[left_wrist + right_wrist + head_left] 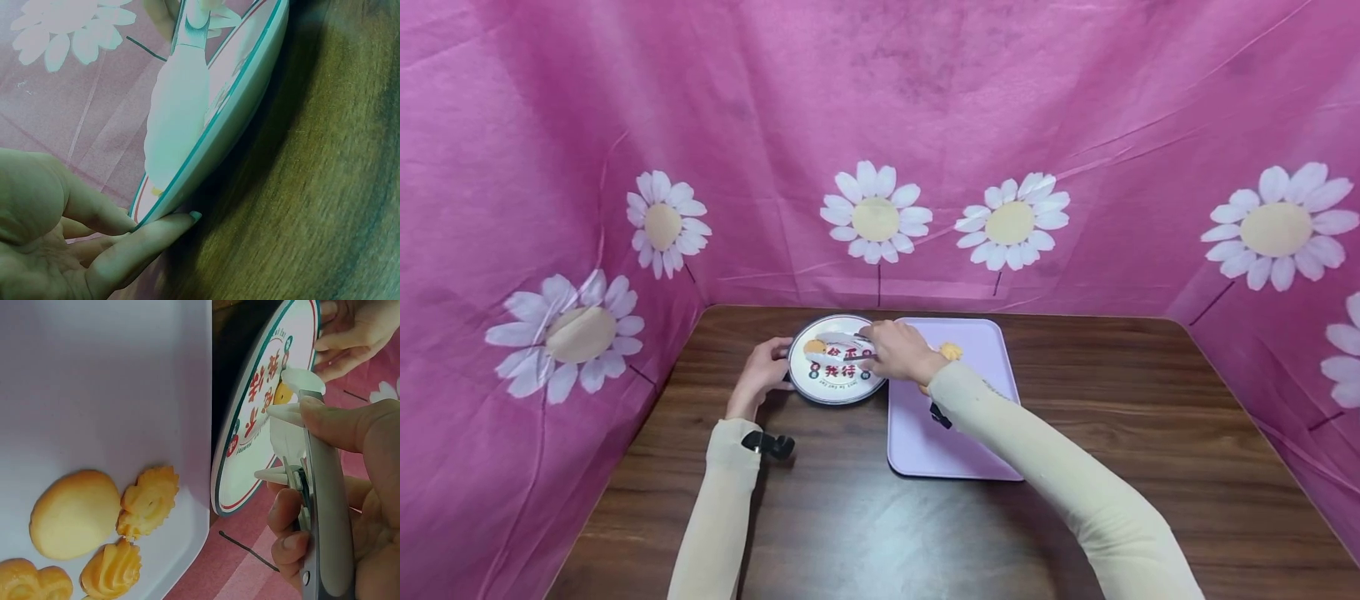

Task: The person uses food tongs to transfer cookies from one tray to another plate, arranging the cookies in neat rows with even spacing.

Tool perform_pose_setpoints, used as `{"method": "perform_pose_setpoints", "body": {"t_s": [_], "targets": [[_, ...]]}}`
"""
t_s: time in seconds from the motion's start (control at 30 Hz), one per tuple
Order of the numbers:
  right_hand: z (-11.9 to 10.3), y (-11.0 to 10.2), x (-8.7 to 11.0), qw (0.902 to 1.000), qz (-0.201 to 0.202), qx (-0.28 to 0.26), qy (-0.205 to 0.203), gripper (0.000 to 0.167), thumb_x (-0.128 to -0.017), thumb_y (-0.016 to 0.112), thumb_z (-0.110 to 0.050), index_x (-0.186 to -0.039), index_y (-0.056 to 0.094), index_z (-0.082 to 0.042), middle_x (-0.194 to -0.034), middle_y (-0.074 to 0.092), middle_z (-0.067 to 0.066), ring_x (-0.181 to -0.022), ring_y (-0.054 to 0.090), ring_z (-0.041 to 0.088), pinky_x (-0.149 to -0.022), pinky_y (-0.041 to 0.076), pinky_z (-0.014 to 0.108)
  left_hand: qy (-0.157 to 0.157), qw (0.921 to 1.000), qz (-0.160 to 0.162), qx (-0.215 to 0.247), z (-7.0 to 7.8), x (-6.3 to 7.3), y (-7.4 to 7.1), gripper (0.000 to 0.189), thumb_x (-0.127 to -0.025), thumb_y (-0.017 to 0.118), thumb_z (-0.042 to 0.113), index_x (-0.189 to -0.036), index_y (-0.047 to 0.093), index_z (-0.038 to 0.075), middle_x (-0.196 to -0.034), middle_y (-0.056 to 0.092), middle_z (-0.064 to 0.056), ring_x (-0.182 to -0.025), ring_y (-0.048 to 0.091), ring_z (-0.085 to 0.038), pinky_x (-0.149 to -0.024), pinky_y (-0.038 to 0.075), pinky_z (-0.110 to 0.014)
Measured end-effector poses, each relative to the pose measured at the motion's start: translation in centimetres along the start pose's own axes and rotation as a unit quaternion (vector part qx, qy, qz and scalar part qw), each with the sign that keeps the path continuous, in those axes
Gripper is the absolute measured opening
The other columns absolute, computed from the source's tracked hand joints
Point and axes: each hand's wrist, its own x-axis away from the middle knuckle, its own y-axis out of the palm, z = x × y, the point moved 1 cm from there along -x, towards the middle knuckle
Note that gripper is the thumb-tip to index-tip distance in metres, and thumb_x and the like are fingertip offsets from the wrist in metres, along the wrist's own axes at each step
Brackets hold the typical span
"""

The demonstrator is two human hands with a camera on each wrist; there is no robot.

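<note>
At the table's back, my left hand (766, 368) pinches the left rim of a round white plate (837, 388) with red characters; in the left wrist view, the thumb lies above the rim and a finger below. My right hand (901, 350) grips a pair of tongs (328, 512) with pale tips and grey handles, reaching left over the plate. Near the tongs' tips is a round yellow cookie (814, 346) at the plate's left side. Whether the tips squeeze it, I cannot tell. In the left wrist view the tongs' tip mostly covers the cookie.
Right of the plate lies a lilac tray (951, 454), partly under my right forearm. It bears several cookies, among them a smooth oval cookie (75, 515), a ruffled cookie (150, 500) and a swirled cookie (112, 570). A pink flowered curtain (760, 225) stands behind the wooden table (1105, 400).
</note>
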Motion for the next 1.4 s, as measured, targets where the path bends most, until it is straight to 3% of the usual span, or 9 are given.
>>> {"method": "perform_pose_setpoints", "body": {"t_s": [0.27,0.9,1.17,1.4], "targets": [[0.2,-0.1,0.2,1.0000,0.001,-0.004,0.000,0.056,-0.089,0.081,-0.037,-0.135,0.066,-0.009,-0.119,0.074,0.010,-0.102,0.069,0.028,-0.088,0.064,0.046,0.004,1.0000,-0.001,0.002,0.4,0.0,0.3,0.060,-0.095,0.044,-0.007,-0.155,0.043,-0.002,-0.142,0.054,-0.029,-0.089,0.063,-0.022,-0.064,0.067,-0.031],[1.1,0.4,1.0,0.9996,0.009,-0.016,0.019,0.068,-0.091,0.078,-0.043,-0.145,0.058,-0.007,-0.135,0.070,0.011,-0.115,0.069,0.031,-0.098,0.062,0.048,0.005,0.9999,-0.008,0.010,0.6,-0.1,0.6,0.061,-0.095,0.043,-0.007,-0.156,0.042,-0.001,-0.144,0.053,-0.029,-0.096,0.062,-0.024,-0.065,0.067,-0.029],[1.6,0.2,1.9,0.9986,0.034,-0.040,0.003,0.070,-0.092,0.077,-0.045,-0.146,0.057,-0.006,-0.132,0.071,0.012,-0.115,0.069,0.032,-0.096,0.062,0.051,-0.001,0.9999,-0.007,0.013,0.5,0.2,0.3,0.062,-0.095,0.043,-0.007,-0.157,0.039,-0.002,-0.146,0.052,-0.029,-0.097,0.062,-0.023,-0.063,0.065,-0.027],[2.8,-1.5,3.0,0.9958,0.067,-0.063,0.002,0.063,-0.092,0.077,-0.041,-0.144,0.060,-0.009,-0.130,0.071,0.011,-0.111,0.070,0.029,-0.093,0.062,0.050,-0.002,0.9999,-0.010,0.011,0.3,0.3,-0.1,0.061,-0.097,0.042,-0.007,-0.158,0.038,-0.002,-0.147,0.051,-0.030,-0.097,0.063,-0.024,-0.064,0.066,-0.027]]}}
